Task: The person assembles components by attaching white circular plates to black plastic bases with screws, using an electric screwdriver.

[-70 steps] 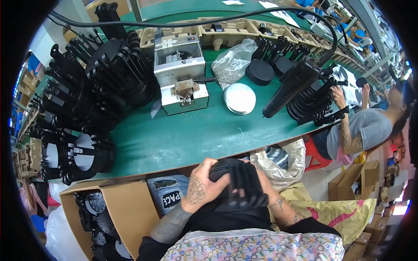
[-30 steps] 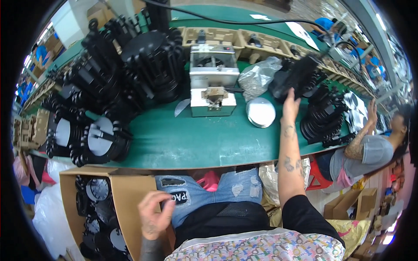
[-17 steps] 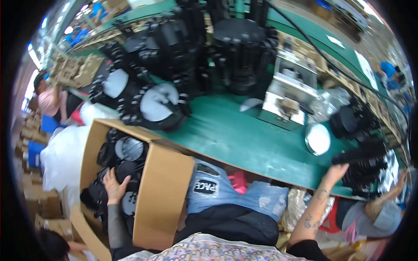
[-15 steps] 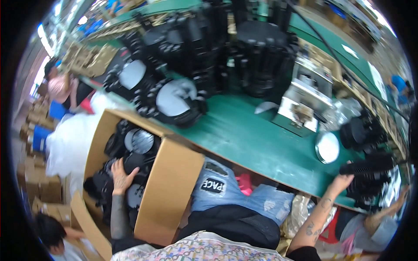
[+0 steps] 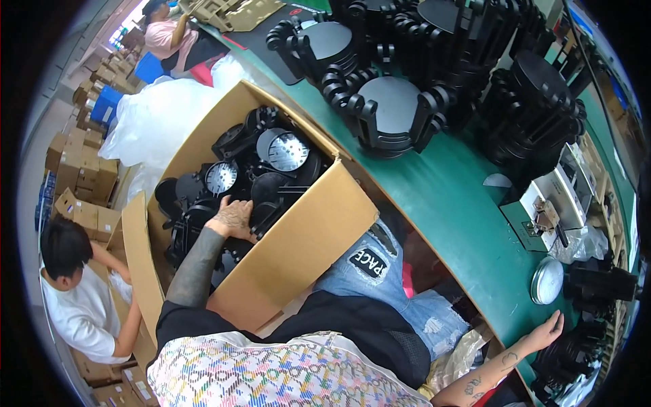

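My left hand point(image 5: 232, 218) reaches into an open cardboard box point(image 5: 298, 237) filled with black plastic parts. Its fingers curl down around a black plastic part point(image 5: 266, 211), their tips partly hidden. Beside it lie round silvery discs point(image 5: 288, 150) set in black holders. Over the table's right edge, my right hand point(image 5: 546, 331) has its fingers drawn together; a small dark spot shows at the tips, and I cannot make out what it is. A round white-topped disc point(image 5: 546, 281) lies just beyond it, and a pile of black parts point(image 5: 576, 349) is to its right.
Stacks of black round-topped holders with upright arms point(image 5: 393, 112) stand on the green table point(image 5: 434, 203). A metal fixture point(image 5: 546, 210) sits at the right beside clear plastic bags. One co-worker point(image 5: 81, 292) is at lower left, another point(image 5: 169, 37) at far left. White plastic sheeting point(image 5: 163, 115) lies behind the box.
The view has swung, so the box sits farther right. My left hand has gone from spread to curled among the parts. My right hand has come away from a long black part.
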